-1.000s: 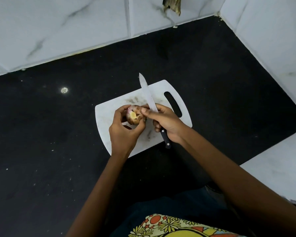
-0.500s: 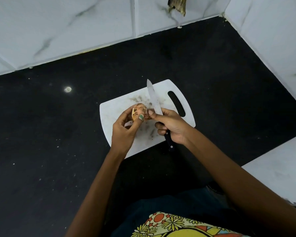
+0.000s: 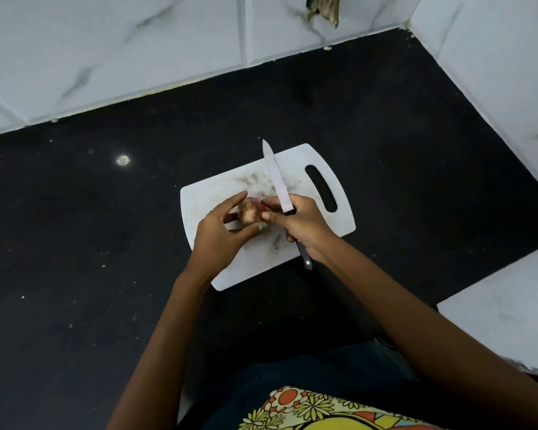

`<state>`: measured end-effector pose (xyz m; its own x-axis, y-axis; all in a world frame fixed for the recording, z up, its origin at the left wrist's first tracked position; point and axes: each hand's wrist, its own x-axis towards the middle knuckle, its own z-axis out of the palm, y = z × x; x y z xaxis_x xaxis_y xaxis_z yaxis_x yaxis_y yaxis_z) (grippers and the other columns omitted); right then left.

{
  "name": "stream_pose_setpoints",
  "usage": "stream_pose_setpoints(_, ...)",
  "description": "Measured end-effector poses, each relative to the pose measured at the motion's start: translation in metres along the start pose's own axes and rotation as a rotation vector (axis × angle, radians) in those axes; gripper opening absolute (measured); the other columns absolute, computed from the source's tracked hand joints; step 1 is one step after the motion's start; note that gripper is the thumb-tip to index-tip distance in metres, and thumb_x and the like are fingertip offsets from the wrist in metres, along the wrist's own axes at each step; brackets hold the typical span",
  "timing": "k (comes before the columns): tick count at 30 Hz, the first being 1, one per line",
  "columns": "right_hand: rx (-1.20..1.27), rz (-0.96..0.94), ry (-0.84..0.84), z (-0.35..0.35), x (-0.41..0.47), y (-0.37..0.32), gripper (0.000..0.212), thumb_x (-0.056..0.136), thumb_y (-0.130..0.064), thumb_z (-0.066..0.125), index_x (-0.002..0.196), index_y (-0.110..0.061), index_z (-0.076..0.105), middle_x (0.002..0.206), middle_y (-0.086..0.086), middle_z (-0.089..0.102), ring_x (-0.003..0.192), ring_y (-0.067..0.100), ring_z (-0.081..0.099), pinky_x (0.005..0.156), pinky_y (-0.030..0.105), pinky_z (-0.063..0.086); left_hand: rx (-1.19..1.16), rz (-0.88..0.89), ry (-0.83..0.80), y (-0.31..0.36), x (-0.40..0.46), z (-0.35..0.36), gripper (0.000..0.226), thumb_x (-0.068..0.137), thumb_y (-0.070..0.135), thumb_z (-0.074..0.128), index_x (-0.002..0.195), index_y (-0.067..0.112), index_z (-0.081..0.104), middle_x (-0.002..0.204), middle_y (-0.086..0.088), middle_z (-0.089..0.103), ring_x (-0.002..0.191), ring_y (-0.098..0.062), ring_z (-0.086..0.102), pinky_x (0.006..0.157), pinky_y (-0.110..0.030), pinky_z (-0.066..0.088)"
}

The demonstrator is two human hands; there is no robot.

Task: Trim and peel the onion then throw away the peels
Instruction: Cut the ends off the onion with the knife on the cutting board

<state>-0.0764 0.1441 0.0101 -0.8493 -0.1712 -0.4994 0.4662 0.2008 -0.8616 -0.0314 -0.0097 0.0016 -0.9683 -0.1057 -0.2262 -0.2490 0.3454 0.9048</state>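
Observation:
A small brownish onion [image 3: 249, 211] is held just above the white cutting board [image 3: 311, 237]. My left hand [image 3: 221, 234] grips it between thumb and fingers. My right hand [image 3: 298, 221] is curled round the dark handle of a knife [image 3: 277, 178], whose blade points away from me over the board. The thumb and forefinger of that hand also touch the onion's right side, where a reddish bit of skin shows. Much of the onion is hidden by the fingers.
The board lies on a black speckled counter [image 3: 90, 243] bounded by white marble-look tiled walls [image 3: 137, 51] at the back and right. A white ledge [image 3: 503, 308] juts in at the lower right. A broken spot [image 3: 323, 9] shows in the back wall.
The onion has been turned in my left hand; its pale cut end no longer faces up. My right thumb and finger have moved onto the onion's right side, the knife staying in that hand.

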Motion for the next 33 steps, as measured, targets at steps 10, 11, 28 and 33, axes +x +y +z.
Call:
stream_pose_setpoints(10,-0.233,-0.069,0.076,-0.002,-0.002,-0.004,0.025,0.098,-0.028,0.047,0.102,-0.01,0.064,0.076,0.005,0.062,0.053,0.007,0.046,0.046,0.023,0.034,0.06,-0.137,0.079,0.013,0.014,-0.002,0.048,0.078,0.02,0.077,0.123,0.017,0.063,0.116,-0.005,0.066,0.09,-0.02,0.068,0.075,-0.041,0.059)
stream_pose_setpoints(11,-0.299,-0.086,0.081,-0.003,-0.005,-0.005,0.031,0.1,-0.03,0.039,0.103,-0.009,0.063,0.073,0.004,0.06,0.05,0.005,0.044,0.048,0.022,0.033,0.039,-0.154,0.097,0.014,0.014,-0.001,0.046,0.079,0.019,0.076,0.122,0.016,0.064,0.113,-0.004,0.066,0.09,-0.019,0.068,0.073,-0.04,0.06)
stream_pose_setpoints(28,-1.059,-0.122,-0.054,0.008,-0.04,-0.015,0.023,0.095,-0.006,0.037,0.116,-0.007,0.046,0.105,0.016,0.062,0.096,0.035,0.06,0.069,0.036,0.039,0.011,-0.163,0.196,0.017,0.004,0.008,0.043,0.076,0.023,0.078,0.117,0.015,0.067,0.102,0.006,0.067,0.085,-0.017,0.068,0.084,-0.042,0.056)
stream_pose_setpoints(33,-1.052,-0.104,-0.062,0.009,-0.038,-0.021,0.022,0.093,-0.003,0.039,0.114,-0.005,0.046,0.105,0.017,0.06,0.095,0.036,0.058,0.068,0.035,0.036,0.035,-0.141,0.191,0.018,0.005,0.008,0.043,0.076,0.025,0.077,0.117,0.016,0.067,0.108,0.001,0.069,0.076,-0.014,0.065,0.078,-0.026,0.055)
